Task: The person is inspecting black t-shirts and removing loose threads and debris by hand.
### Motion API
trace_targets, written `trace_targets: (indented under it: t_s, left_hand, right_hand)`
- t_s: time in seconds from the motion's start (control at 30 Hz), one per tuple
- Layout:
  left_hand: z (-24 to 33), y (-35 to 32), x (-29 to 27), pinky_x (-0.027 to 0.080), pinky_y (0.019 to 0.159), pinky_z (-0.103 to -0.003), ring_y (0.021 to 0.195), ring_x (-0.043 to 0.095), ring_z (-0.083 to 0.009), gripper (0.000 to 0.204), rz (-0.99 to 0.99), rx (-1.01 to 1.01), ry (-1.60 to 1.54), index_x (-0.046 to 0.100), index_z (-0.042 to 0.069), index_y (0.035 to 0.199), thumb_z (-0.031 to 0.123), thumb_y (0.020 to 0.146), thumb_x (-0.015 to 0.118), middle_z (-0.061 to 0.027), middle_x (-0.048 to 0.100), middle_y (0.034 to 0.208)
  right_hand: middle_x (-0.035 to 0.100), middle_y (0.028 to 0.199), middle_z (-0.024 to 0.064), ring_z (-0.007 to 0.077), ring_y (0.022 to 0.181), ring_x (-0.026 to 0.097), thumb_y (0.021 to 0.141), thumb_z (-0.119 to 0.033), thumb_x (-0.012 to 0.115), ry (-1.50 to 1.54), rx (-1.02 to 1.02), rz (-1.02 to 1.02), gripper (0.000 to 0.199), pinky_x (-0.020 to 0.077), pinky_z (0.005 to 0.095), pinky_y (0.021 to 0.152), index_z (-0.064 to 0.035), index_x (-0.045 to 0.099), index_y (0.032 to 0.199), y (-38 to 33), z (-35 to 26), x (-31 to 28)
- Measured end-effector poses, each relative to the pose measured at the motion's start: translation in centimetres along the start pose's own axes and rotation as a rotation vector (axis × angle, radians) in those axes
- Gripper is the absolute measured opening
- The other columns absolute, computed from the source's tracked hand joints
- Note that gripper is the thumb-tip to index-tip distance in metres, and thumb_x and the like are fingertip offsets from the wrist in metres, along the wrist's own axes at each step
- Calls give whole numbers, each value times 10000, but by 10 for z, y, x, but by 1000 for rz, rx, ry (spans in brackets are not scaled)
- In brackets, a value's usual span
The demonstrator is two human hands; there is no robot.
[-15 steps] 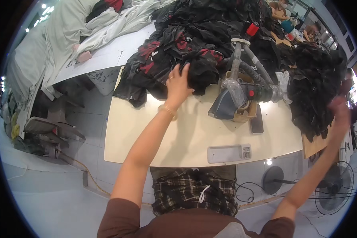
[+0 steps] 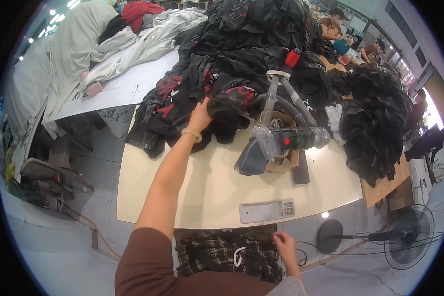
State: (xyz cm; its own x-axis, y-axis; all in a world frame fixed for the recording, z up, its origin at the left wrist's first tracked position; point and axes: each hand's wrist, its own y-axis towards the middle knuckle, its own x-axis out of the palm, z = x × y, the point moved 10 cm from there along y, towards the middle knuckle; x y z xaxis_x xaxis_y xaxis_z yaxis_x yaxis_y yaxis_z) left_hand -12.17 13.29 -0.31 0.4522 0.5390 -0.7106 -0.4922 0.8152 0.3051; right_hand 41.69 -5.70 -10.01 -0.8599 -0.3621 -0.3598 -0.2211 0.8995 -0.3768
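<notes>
Gray shallow tray [image 2: 251, 212] on cream table [image 2: 217, 182], dark phone [image 2: 301, 172] beside cardboard box [image 2: 292, 161], floor fan [image 2: 408, 237], pale draped cloth [image 2: 79, 44]

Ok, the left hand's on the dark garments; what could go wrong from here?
A pull by the left hand might drag loose pieces off the heap of dark garments. Cloth could also snag on the plastic-wrapped tool close beside it, or knock the grey tray lying near the edge of the table.
</notes>
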Motion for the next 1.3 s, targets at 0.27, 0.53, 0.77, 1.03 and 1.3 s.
trace_targets:
  t_s: [0.27, 0.53, 0.77, 1.03, 1.3]
  left_hand:
    - [33, -177, -46, 496, 750, -526, 912, 583, -479, 488, -129, 29, -59, 486, 112, 1206, 161, 777, 712, -224, 523, 1098]
    - [39, -290, -83, 511, 774, -452, 960, 583, -438, 608, -254, -105, -76, 463, 146, 1285, 54, 740, 714, -165, 514, 1151]
    - [-8, -257, -186, 424, 974, -387, 1209, 508, -243, 574, -51, -97, -134, 483, 107, 1365, 248, 848, 689, -108, 522, 1334]
    - [-101, -282, -111, 136, 1052, -712, 1379, 260, -458, 871, -39, -342, 587, 279, 237, 1501, 617, 792, 615, -137, 157, 1568]
    - [-96, -278, -114, 133, 1050, -716, 1366, 290, -438, 803, 46, -306, 582, 322, 244, 1478, 599, 813, 596, -133, 209, 1549]
  right_hand:
    - [663, 860, 99, 145, 749, 627, 869, -69, 633, -76, -342, -167, 177, 498, 262, 702, 18, 642, 1023, 16, -122, 68]
    - [293, 1411, 206, 416, 1266, 346, 717, -139, 752, -393, -786, -154, 797, 332, 472, 1057, -160, 379, 1421, 16, -226, 150]
    - [233, 1480, 217, 452, 1350, 239, 690, -156, 740, -411, -786, -42, 792, 272, 533, 1086, -204, 417, 1411, 2, -222, 139]
    - [232, 1506, 173, 453, 1363, 262, 650, -190, 811, -757, -787, -113, 837, 363, 668, 954, -331, 410, 1371, 22, -182, 187]
    - [302, 1452, 178, 417, 1343, 305, 631, -200, 839, -858, -699, -134, 815, 348, 714, 954, -278, 417, 1325, 25, -190, 190]
